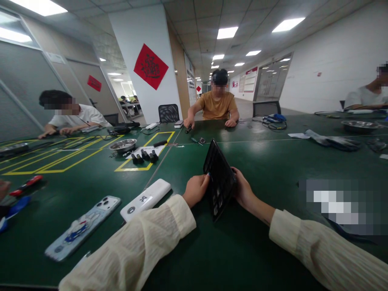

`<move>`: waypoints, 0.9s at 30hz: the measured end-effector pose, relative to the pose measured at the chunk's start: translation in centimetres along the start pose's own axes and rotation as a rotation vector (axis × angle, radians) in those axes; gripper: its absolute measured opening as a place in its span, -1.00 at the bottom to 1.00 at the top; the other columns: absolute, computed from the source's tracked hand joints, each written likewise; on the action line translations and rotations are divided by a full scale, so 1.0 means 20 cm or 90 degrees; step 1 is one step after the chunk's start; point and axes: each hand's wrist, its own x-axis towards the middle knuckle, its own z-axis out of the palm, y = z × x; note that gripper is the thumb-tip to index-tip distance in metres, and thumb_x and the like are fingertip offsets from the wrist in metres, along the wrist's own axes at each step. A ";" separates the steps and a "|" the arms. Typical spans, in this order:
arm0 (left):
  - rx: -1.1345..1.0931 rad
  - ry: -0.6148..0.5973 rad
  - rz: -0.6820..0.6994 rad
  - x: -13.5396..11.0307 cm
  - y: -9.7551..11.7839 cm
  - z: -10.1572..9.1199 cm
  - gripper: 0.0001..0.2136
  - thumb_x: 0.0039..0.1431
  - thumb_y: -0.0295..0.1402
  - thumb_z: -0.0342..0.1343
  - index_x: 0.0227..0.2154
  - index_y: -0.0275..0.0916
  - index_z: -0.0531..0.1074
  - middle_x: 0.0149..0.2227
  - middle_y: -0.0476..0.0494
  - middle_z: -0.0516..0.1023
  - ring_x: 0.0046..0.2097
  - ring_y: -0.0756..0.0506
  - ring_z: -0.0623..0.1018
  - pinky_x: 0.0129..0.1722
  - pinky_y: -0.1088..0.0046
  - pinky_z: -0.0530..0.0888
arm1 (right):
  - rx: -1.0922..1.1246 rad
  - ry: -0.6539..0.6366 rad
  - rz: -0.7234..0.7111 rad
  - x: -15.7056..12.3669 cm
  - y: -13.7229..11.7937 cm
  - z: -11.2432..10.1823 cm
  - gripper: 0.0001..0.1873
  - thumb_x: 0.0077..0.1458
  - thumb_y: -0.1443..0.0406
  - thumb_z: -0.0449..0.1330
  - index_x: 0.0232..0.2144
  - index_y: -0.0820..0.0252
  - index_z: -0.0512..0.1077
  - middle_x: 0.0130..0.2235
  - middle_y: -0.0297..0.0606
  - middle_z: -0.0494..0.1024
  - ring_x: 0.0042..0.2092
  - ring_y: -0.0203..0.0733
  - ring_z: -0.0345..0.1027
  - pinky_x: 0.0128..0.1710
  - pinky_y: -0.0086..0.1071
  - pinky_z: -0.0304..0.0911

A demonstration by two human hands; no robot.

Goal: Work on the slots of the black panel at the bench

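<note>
Both my hands hold a flat black keyboard-like panel [218, 176] tilted up on its edge above the green table [266, 169]. My left hand [195, 189] is closed on its left edge, the thumb pressed to the front face. My right hand [242, 190] grips the right edge from behind, its fingers mostly hidden by the panel. Both arms wear cream ribbed sleeves.
A white power bank [146, 200] and a phone in a printed case [83, 226] lie to the left. A steel bowl [123, 145] and small black parts [144, 156] sit inside yellow tape lines. Across the table sits a person in an orange shirt [216, 106]; others sit at the far left and far right.
</note>
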 end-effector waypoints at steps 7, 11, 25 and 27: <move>0.025 0.010 -0.023 0.02 -0.01 0.01 -0.45 0.21 -0.11 -0.44 -0.65 -0.28 0.31 -0.63 -0.06 0.28 -0.56 0.01 0.27 -0.53 0.49 0.06 | -0.008 -0.019 -0.002 0.00 0.00 0.00 -0.61 -0.11 0.14 0.10 -0.17 0.03 0.21 -0.45 -0.41 0.40 -0.57 -0.31 0.25 -0.70 -0.49 0.07; 0.031 0.007 -0.030 0.02 0.00 0.00 -0.46 0.21 -0.13 -0.43 -0.63 -0.28 0.33 -0.62 -0.07 0.31 -0.55 0.01 0.29 -0.53 0.50 0.07 | -0.005 -0.029 0.006 -0.01 -0.01 0.00 -0.61 -0.11 0.14 0.10 -0.17 0.03 0.20 -0.43 -0.40 0.40 -0.57 -0.32 0.23 -0.69 -0.50 0.06; -0.075 -0.047 0.037 0.01 -0.02 -0.02 -0.62 0.15 -0.24 -0.34 -0.58 -0.27 0.28 -0.55 -0.07 0.36 -0.46 -0.03 0.37 -0.43 0.49 0.23 | -0.021 -0.027 0.027 0.00 -0.02 0.01 -0.60 -0.12 0.20 0.07 -0.15 0.02 0.17 -0.50 -0.44 0.34 -0.60 -0.32 0.20 -0.68 -0.49 0.07; -0.119 -0.050 0.035 0.01 -0.03 -0.02 -0.61 0.15 -0.21 -0.35 -0.60 -0.27 0.26 -0.56 -0.06 0.33 -0.48 -0.02 0.34 -0.46 0.50 0.23 | -0.031 -0.031 0.032 0.00 -0.02 0.01 -0.61 -0.10 0.19 0.05 -0.14 0.00 0.16 -0.49 -0.44 0.34 -0.60 -0.32 0.21 -0.68 -0.49 0.08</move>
